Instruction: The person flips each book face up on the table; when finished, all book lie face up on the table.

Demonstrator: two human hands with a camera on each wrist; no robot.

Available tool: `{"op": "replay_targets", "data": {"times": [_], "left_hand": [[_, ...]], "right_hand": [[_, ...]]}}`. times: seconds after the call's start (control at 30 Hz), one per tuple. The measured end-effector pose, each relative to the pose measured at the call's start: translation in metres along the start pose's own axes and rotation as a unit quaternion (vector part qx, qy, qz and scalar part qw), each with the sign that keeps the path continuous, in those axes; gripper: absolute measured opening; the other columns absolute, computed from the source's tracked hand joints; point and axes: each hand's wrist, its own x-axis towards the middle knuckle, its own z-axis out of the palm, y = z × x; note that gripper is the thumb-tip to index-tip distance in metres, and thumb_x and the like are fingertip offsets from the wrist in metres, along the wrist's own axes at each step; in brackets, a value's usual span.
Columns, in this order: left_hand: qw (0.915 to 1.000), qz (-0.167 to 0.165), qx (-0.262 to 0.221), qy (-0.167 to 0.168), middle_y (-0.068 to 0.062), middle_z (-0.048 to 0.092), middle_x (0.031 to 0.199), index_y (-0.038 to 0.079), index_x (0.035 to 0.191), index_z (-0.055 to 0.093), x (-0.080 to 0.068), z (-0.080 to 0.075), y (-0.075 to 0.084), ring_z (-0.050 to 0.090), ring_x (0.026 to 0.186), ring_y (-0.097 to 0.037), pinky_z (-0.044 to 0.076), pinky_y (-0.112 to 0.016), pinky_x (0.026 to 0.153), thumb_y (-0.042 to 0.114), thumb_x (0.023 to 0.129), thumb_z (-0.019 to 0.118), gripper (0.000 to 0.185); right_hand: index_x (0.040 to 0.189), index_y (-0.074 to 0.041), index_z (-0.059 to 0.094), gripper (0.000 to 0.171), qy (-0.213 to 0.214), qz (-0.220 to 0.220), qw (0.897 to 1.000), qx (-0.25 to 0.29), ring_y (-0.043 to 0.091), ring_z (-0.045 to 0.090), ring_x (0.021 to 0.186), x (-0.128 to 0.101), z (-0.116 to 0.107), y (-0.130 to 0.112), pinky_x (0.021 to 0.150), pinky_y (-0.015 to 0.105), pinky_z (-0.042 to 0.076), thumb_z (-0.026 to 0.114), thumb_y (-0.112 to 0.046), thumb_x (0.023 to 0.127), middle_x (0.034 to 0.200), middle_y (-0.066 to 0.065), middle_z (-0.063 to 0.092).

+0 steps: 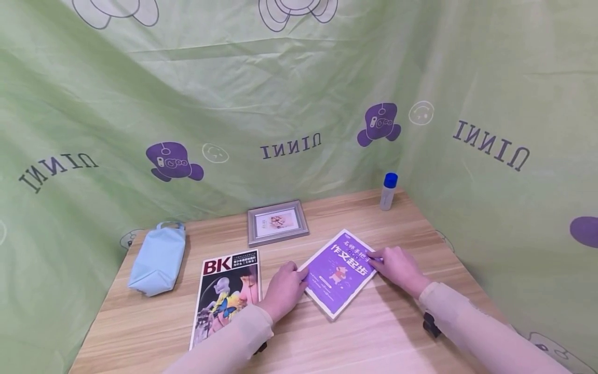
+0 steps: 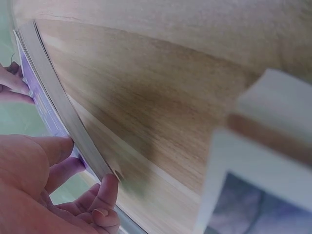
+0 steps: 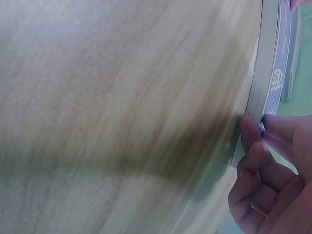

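Glossy paper book [image 1: 340,271], wood-grain table [image 1: 383,327]

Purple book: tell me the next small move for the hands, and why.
Probably lift it a little off the table. The left hand and right hand each pinch an opposite edge of the purple book, which lies flat and askew, so a small even raise should free it for moving.

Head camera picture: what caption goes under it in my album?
Two hands, left and right, grip a purple paperback book on a wooden table.
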Motion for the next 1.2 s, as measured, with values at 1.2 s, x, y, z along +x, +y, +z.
{"op": "replay_targets", "data": {"times": [1.2], "left_hand": [[0.9975,0.043,0.053,0.015,-0.003,0.053,0.083,0.006,0.123,0.078,-0.010,0.000,0.009,0.047,0.071,-0.016,0.048,-0.032,0.065,0.028,0.093,0.080,0.037]], "right_hand": [[0.124,-0.007,0.076,0.034,-0.028,0.020,0.999,0.019,0.013,0.051,0.059,0.021,-0.001,0.008,0.058,0.032,0.046,0.078,-0.023,0.095,0.115,0.022,0.074]]}}
